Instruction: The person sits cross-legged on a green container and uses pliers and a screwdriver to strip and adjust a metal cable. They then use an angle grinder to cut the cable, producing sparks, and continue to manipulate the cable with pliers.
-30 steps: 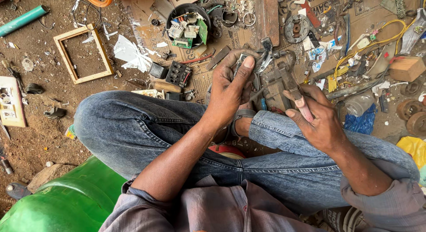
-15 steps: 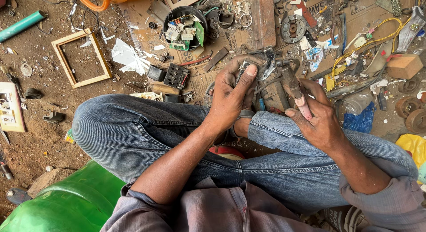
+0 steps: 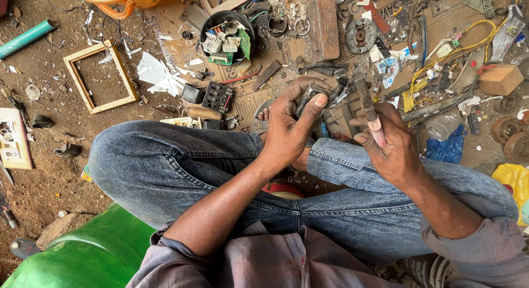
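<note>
Left hand fingers clamped round grimy metal part, above knees, frame centre. Right hand fingers closed on screwdriver, tip toward part at 12 o'clock. Advice: brace part firmly, keep tip seated square.

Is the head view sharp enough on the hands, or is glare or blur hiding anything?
Head view: soft, even daylight, no glare; left hand and the metal part it grips look sharp, as does the right hand on the pink-handled tool; only faint shadows under the legs.

Flattened brown cardboard under clutter; small tan box far right
</note>
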